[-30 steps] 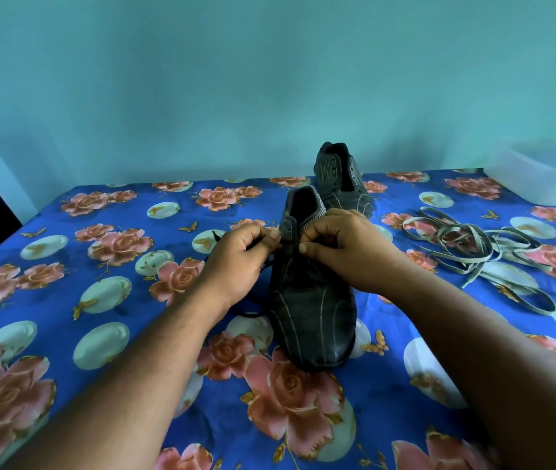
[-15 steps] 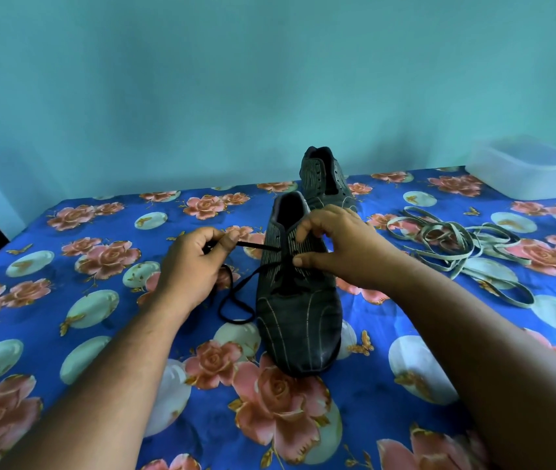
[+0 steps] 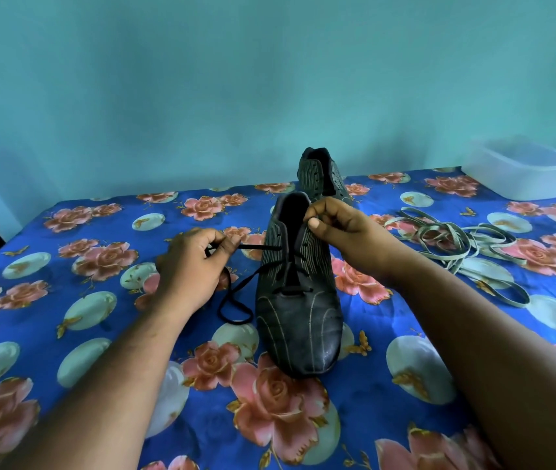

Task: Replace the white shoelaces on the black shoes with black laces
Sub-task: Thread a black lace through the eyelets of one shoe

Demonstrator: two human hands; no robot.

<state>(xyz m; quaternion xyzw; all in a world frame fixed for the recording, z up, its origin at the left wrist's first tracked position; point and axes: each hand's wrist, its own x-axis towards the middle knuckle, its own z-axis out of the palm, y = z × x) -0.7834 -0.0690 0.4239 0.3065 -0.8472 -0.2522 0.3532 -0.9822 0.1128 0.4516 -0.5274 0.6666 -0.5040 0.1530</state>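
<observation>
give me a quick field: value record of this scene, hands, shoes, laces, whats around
surface: table under a blue floral cloth
near shoe: black shoe, toe toward the camera, partly laced
black lace: black lace, threaded through the lower eyelets, slack looping on the cloth to the shoe's left
left hand: left hand pinches the lace, drawn out sideways from an eyelet
right hand: right hand pinches the shoe's upper edge
far shoe: second black shoe behind, no lace visible
white laces: white laces in a loose heap, right
container: clear plastic tub, far right

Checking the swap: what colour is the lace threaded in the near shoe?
Black lace, clearest in the head view.
</observation>
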